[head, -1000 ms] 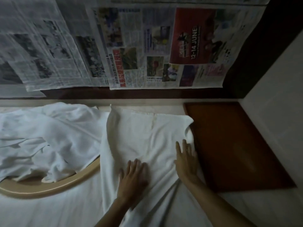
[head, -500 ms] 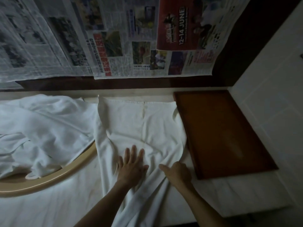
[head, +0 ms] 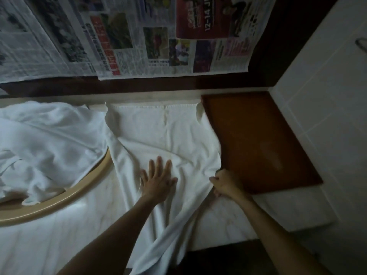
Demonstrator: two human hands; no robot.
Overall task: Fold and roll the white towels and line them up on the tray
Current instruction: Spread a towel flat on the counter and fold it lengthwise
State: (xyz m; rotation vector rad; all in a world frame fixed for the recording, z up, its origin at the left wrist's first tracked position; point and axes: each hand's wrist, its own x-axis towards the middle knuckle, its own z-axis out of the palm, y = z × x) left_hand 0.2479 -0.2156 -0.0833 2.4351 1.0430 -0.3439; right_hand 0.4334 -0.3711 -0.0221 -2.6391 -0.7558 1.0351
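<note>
Pale marble tabletop [head: 228, 219] carries a spread white cloth towel [head: 164, 133] beside the brown wooden tray [head: 258, 139]; left hand [head: 158, 179] presses it flat, fingers straight, right hand's [head: 226, 184] grip pinches its edge.

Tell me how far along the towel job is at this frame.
Done: nothing finished shows; the tray holds no rolls. In hand: one towel lies spread on the counter, the left hand pressing it flat while the right hand pinches its right edge beside the tray, apparently for a fold. Left: folding and rolling this towel, then the pile heaped over the basin.
</note>
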